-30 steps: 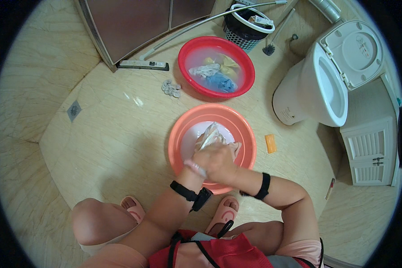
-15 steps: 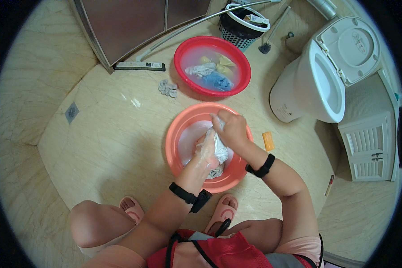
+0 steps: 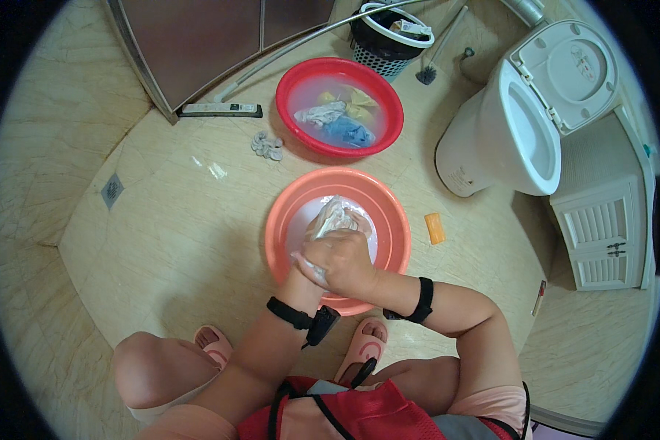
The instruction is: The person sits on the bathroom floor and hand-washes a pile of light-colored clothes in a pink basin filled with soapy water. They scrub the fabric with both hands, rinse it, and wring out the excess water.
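An orange-pink basin [image 3: 273,242] stands on the floor in front of me, with cloudy water in it. Over it my right hand [image 3: 339,258] is closed around a wet white cloth [image 3: 333,213], part of which pokes out by the wrist of the other arm. My left hand [image 3: 356,218] lies beneath and beyond the right one, mostly covered by it, and also grips the cloth. The hands are crossed close together, near the basin's middle.
Beyond stands a red basin [image 3: 289,130] with white, blue and yellow cloths soaking. A grey crumpled cloth [image 3: 267,145] and an orange soap-like bar [image 3: 435,228] lie on the tiles. A mop [image 3: 221,110], a waste bin [image 3: 378,61], a toilet [image 3: 462,158] and a white cabinet [image 3: 601,231] surround them.
My right hand has come down and left from the basin's far right side onto the left hand's wrist area. The cloth now bunches higher, toward the far side.
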The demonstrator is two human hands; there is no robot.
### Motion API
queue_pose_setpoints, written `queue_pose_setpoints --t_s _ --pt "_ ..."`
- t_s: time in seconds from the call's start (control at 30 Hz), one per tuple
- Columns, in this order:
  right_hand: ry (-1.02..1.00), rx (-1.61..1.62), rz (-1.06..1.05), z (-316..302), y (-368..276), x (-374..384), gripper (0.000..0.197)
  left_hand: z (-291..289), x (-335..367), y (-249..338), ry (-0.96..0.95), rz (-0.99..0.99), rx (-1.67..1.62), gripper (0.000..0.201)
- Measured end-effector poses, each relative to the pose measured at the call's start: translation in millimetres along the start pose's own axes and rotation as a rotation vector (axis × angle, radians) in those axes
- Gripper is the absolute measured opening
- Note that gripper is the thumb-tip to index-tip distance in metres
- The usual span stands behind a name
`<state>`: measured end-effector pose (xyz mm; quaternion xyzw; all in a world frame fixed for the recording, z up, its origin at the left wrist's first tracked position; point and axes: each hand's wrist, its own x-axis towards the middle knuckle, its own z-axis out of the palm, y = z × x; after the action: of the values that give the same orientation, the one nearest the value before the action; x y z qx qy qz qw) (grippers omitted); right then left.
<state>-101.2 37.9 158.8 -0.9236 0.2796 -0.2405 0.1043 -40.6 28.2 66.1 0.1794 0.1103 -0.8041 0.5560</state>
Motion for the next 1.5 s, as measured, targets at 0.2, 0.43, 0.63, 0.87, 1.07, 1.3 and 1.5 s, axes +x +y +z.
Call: queue_pose_setpoints --t_s 0.2,0.43,0.63,0.87,1.07,1.3,1.5 --pt "-0.046 -0.057 0.229 2 52 15 0.013 14 -9 -6 0.031 0.047 0.016 0.04" --pt "-0.064 -0.209 0.052 0 30 14 0.019 26 -21 3 -0.087 -0.027 0.061 0.036" --pt "0.102 -0.092 -0.04 12 12 -3 0.031 27 -13 6 -0.032 0.029 0.066 0.034" --pt "0.025 0.387 0.75 -8 105 24 0.033 35 -21 19 -0.062 0.123 0.244 0.05" --pt "-0.128 1.414 1.104 -29 102 14 0.035 59 -39 43 -0.176 0.204 0.223 0.068" --pt "-0.15 1.352 0.872 -47 107 10 0.02 45 -29 47 -0.16 0.292 0.616 0.053" --pt "0.234 1.487 0.875 -60 92 24 0.017 28 -32 44 -0.148 0.12 1.237 0.038"
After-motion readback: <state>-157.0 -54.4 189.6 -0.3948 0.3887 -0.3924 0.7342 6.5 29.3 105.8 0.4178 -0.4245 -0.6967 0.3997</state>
